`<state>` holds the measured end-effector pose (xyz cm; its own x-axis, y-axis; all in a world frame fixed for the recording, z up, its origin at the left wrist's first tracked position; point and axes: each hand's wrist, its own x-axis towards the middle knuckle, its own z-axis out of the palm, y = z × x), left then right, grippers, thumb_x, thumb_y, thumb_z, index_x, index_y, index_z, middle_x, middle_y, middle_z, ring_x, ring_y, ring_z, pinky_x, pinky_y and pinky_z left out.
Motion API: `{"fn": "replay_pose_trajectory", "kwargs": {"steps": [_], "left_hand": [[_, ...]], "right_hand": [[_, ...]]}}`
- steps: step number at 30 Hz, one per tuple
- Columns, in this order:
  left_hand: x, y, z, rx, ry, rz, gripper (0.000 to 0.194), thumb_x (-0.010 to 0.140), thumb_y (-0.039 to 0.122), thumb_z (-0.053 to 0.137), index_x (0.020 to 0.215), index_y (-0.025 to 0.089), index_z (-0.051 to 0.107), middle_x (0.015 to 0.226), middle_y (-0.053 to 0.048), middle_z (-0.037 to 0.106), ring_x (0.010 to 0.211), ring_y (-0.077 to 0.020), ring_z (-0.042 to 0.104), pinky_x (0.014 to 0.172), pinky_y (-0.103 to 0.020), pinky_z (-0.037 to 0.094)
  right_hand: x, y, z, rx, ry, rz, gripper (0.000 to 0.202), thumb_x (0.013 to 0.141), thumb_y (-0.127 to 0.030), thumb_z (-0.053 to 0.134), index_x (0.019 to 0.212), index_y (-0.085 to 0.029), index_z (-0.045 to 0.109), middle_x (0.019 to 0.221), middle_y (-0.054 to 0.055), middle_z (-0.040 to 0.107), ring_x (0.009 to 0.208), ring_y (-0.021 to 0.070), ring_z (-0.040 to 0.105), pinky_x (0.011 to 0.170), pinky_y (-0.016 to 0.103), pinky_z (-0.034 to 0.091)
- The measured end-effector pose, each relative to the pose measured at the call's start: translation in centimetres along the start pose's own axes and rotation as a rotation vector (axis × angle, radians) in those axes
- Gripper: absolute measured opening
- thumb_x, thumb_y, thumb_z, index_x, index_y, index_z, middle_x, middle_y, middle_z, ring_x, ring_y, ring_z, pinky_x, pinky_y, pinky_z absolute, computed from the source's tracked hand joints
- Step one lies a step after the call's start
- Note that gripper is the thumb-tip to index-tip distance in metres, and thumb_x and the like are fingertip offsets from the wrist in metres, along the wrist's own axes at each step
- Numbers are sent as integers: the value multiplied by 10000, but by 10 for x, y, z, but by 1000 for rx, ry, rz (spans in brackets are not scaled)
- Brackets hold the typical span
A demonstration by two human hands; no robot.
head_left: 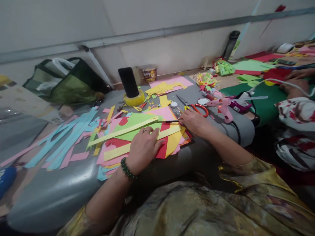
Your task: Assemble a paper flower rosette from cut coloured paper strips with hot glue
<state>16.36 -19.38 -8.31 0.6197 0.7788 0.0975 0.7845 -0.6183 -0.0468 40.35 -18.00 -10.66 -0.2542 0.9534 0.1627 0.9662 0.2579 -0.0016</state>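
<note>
- On the grey-covered table, two pale yellow paper strips lie before me: one upper strip and one lower strip.
- My left hand, one of two I have at work, lies palm down across the lower strip, fingers loosely spread, not closed around anything; the strip runs under it and shows again to the right.
- The upper strip slants just beyond my left fingers, over one green paper sheet.
- My right hand is closed on one slender dark tool, which points left between the two strips; I cannot tell what kind it is, as my fingers hide the rest.
- I wear one ring and one green bead bracelet, both on the left.
- One pair of orange-handled scissors lies just beyond my right hand, and one pink glue gun lies to its right.
- One smartphone stands upright at one yellow tape roll, with one snack tub behind.
- Light blue paper strips, too overlapped to count, spread well left of my grip.
- Two hands of a co-worker are at the far right, well apart from mine.
</note>
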Motion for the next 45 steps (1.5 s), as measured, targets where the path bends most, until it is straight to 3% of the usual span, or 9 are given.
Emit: {"fn": "replay_pose_trajectory", "kwargs": {"steps": [4, 7, 15, 21, 26, 31, 40, 43, 45], "left_hand": [[13, 6, 3, -43, -109, -26, 255, 981, 307, 532, 1095, 146, 693, 1089, -138, 692, 1022, -302, 631, 878, -405, 530], [12, 3, 8, -103, -79, -40, 202, 965, 258, 541, 1054, 145, 682, 1047, -130, 694, 1011, -295, 636, 878, -398, 531], [10, 1, 25, -276, 67, 44, 203, 965, 203, 466, 1042, 182, 653, 1010, -96, 687, 907, -248, 660, 795, -362, 551], [11, -1, 31, -327, 159, 91, 229, 919, 158, 504, 1109, 167, 631, 1018, -111, 667, 974, -264, 637, 844, -388, 544], [13, -2, 32, -387, 138, 85, 177, 903, 146, 507, 1030, 175, 628, 921, -87, 669, 921, -260, 631, 843, -405, 523], [14, -2, 28, -366, 32, 78, 172, 927, 159, 488, 948, 207, 653, 913, -67, 691, 935, -261, 640, 1017, -531, 420], [14, 2, 24, -324, -4, 36, 206, 967, 211, 442, 949, 224, 646, 963, -59, 708, 989, -263, 640, 1105, -610, 314], [13, 1, 27, -323, 4, 25, 242, 965, 202, 429, 1034, 211, 660, 1009, -82, 709, 1005, -264, 644, 1107, -595, 336], [13, 1, 29, -325, 21, 35, 343, 964, 189, 411, 1228, 202, 629, 1201, -134, 677, 1148, -282, 612, 1103, -574, 362]], "right_hand": [[-36, 23, -3, 178, 177, 180, 226, 979, -207, 420, 976, -184, 645, 940, 112, 686, 845, 238, 630, 693, 316, 443], [-63, 30, -2, 381, 289, 231, 204, 963, -243, 418, 955, -205, 619, 840, 70, 681, 747, 213, 625, 664, 299, 442], [-98, 23, -1, 523, 255, 301, 263, 938, -409, 476, 969, -221, 658, 713, 25, 671, 578, 169, 570, 534, 264, 389], [-103, 28, 4, 518, 280, 317, 288, 929, -431, 485, 930, -218, 679, 729, 44, 696, 596, 180, 591, 536, 269, 409], [-103, 27, 6, 552, 278, 301, 292, 916, -428, 485, 909, -218, 688, 764, 54, 720, 627, 185, 617, 555, 270, 438], [-102, 32, 3, 553, 301, 309, 271, 915, -420, 484, 900, -231, 678, 768, 45, 716, 617, 178, 612, 544, 267, 437], [-99, 34, 6, 572, 189, 200, 296, 940, -439, 468, 916, -227, 673, 899, 76, 747, 784, 219, 684, 635, 297, 504], [-99, 35, 5, 588, 141, 190, 305, 936, -455, 477, 922, -227, 678, 898, 75, 749, 801, 228, 687, 651, 311, 509], [-98, 36, 4, 600, 121, 191, 311, 931, -469, 489, 926, -226, 684, 905, 77, 751, 810, 235, 689, 660, 322, 513]]}}
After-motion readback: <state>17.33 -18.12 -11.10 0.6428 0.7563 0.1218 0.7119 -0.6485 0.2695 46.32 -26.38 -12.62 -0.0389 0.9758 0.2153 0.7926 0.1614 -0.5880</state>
